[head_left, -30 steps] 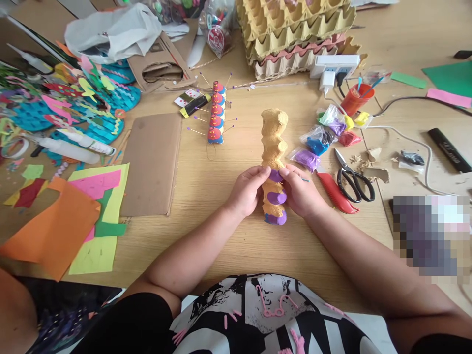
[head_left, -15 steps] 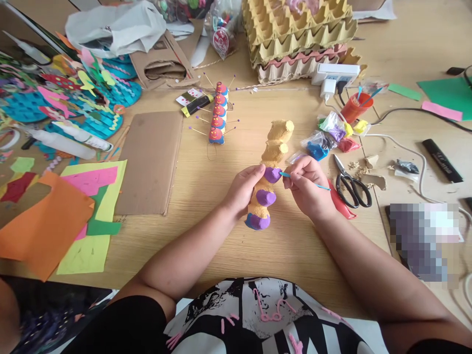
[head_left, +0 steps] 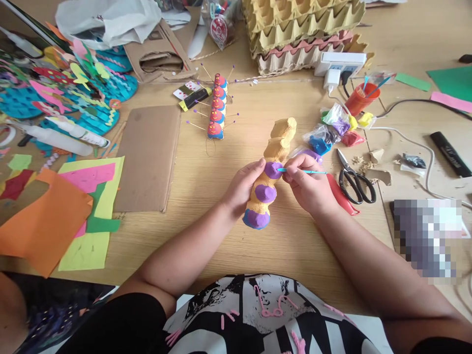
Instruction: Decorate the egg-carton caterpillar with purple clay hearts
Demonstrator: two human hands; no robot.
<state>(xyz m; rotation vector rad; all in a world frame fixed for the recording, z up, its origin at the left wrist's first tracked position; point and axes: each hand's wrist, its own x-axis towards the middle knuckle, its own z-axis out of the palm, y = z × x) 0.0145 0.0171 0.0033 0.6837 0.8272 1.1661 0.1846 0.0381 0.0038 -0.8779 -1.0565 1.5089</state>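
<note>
My left hand (head_left: 245, 187) grips the side of a strip of egg carton (head_left: 262, 182) with a row of bumps. The strip's two far bumps are plain yellow-tan; the three nearer ones carry purple clay, and the nearest also has blue around its base. Pinched in my right hand (head_left: 308, 182) is a thin blue modelling tool (head_left: 304, 171), its flat tip touching the third purple bump from the near end. Farther back stands a finished-looking caterpillar (head_left: 218, 105) in red and blue, with pins sticking out of its sides.
Scissors (head_left: 356, 179) and a red packet (head_left: 341, 194) lie right of my right hand. Bagged clay (head_left: 320, 142) and an orange cup (head_left: 359, 101) sit beyond. Stacked egg trays (head_left: 295, 39) stand at the back; cardboard (head_left: 149, 157) and coloured paper (head_left: 47, 221) lie left.
The carton strip has turned slightly, its purple bumps facing more upward. The blue tool now lies flatter, its tip still on the third purple bump. The whole view has shifted a little.
</note>
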